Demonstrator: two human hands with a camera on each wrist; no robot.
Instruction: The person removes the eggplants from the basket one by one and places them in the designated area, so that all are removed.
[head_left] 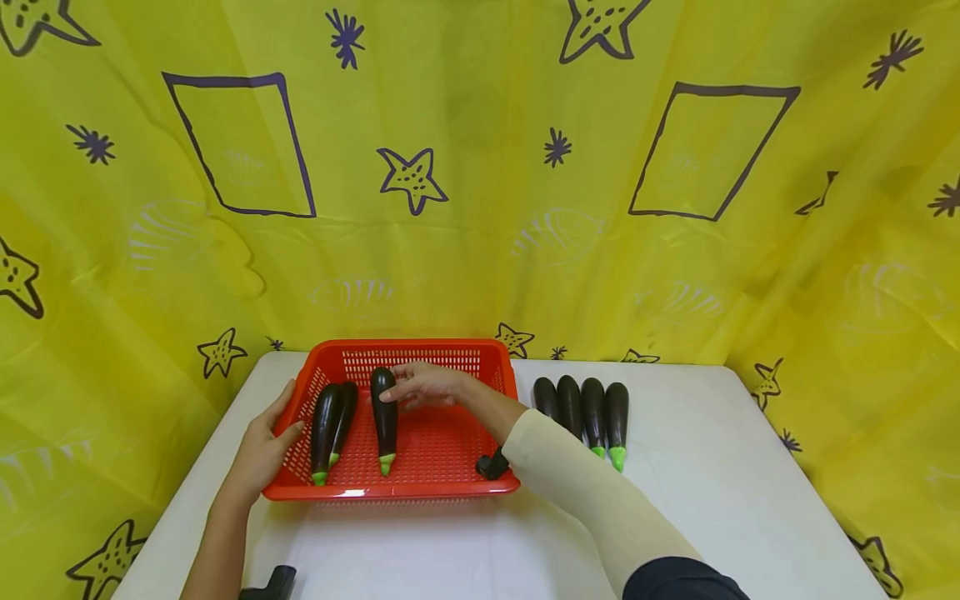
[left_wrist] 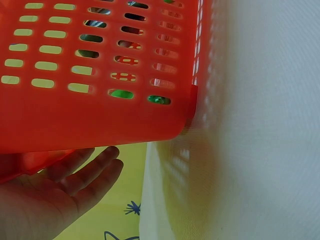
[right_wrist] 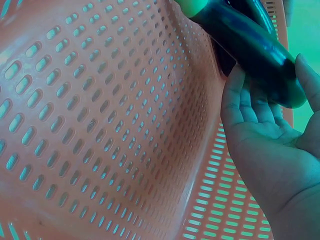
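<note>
A red perforated plastic basket (head_left: 360,492) stands on the white table. My left hand (head_left: 258,454) holds its left rim, thumb on the inner side; in the left wrist view, that hand's fingers (left_wrist: 95,172) reach out under the rim. Over the basket's middle, my right hand (head_left: 431,385) grips a dark eggplant (head_left: 385,421) by its rounded upper end, green stem toward me. The right wrist view shows the thumb on one side of this eggplant (right_wrist: 250,47) and the fingers on the other. Two more eggplants (head_left: 324,433) lie side by side along the basket's left wall.
Right of the basket, several eggplants (head_left: 592,408) lie in a row on the white table (head_left: 712,500), partly covered by my right forearm. A yellow patterned curtain (head_left: 480,250) surrounds the table at the back and sides. Black devices (head_left: 492,464) are near both wrists.
</note>
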